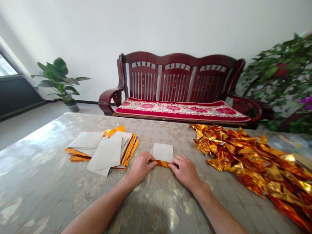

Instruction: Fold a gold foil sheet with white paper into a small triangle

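Hands: left hand (140, 167) and right hand (184, 170) each in pinching grip on gold foil sheet (162, 156), white side up, on surface (48, 182); fingertips hide fold edge.

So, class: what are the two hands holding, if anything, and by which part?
Both hold one sheet of foil paper by its folded gold near edge: left hand at the left end, right hand at the right end.
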Demonstrator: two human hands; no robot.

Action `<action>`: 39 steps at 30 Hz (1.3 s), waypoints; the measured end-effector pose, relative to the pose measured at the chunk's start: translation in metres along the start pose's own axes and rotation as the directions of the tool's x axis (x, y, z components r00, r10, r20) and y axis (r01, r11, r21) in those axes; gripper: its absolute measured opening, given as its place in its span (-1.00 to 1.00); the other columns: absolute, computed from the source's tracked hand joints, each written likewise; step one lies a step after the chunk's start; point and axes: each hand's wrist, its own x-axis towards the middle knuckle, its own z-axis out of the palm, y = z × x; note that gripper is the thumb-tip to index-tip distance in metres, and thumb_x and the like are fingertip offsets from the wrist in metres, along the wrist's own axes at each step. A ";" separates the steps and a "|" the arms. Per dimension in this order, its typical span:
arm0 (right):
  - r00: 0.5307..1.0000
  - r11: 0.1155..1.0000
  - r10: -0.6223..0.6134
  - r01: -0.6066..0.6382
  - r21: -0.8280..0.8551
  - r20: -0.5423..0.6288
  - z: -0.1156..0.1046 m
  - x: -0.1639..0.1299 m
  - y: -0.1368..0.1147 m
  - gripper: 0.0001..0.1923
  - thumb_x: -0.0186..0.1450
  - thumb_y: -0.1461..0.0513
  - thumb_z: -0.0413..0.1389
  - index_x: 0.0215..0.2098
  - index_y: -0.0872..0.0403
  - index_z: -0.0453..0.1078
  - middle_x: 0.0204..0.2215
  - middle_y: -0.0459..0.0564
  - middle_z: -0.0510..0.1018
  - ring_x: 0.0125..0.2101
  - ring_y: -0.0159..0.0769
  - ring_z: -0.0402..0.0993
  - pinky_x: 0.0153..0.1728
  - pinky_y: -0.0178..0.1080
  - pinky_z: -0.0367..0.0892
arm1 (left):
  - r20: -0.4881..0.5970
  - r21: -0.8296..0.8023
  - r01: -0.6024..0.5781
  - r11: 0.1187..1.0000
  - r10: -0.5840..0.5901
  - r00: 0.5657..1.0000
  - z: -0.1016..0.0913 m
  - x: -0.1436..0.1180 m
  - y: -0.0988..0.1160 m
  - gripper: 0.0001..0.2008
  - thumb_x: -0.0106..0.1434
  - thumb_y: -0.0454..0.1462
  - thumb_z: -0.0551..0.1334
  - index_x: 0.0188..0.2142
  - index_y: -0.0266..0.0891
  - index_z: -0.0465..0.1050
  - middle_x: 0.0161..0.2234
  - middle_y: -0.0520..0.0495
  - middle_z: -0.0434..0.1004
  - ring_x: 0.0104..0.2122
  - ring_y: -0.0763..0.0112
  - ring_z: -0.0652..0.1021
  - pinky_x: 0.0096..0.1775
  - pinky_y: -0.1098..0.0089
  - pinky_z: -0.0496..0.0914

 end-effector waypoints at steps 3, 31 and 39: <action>1.000 1.000 -0.012 0.012 0.001 -0.003 -0.001 -0.001 0.000 -0.82 0.33 0.21 0.17 -0.44 0.02 0.48 -0.44 -0.09 0.51 -0.30 -0.28 0.39 -0.27 -0.27 0.18 | -0.001 -0.008 -0.028 1.000 0.028 1.000 -0.001 -0.001 0.001 -0.79 0.31 -0.18 0.24 -0.41 -0.23 0.50 -0.37 -0.01 0.52 -0.28 0.34 0.50 -0.23 0.40 0.26; 0.993 0.998 0.061 -0.063 0.013 0.104 -0.007 0.000 -0.004 -0.73 0.38 0.17 0.02 -0.47 0.03 0.40 -0.42 -0.10 0.50 -0.32 -0.32 0.41 -0.32 -0.31 0.15 | -0.007 0.101 -0.062 0.993 0.063 0.998 -0.005 -0.007 0.000 -0.76 0.33 -0.21 0.22 -0.47 -0.21 0.48 -0.39 0.00 0.52 -0.32 0.35 0.47 -0.24 0.37 0.24; 0.994 0.996 0.089 -0.088 -0.021 0.061 -0.003 0.000 -0.007 -0.81 0.29 0.23 0.09 -0.49 0.04 0.37 -0.44 -0.10 0.51 -0.36 -0.33 0.39 -0.34 -0.30 0.11 | -0.019 0.108 -0.022 0.994 0.025 1.000 -0.006 -0.007 0.002 -0.78 0.29 -0.19 0.26 -0.47 -0.22 0.48 -0.38 -0.02 0.52 -0.30 0.33 0.48 -0.23 0.35 0.24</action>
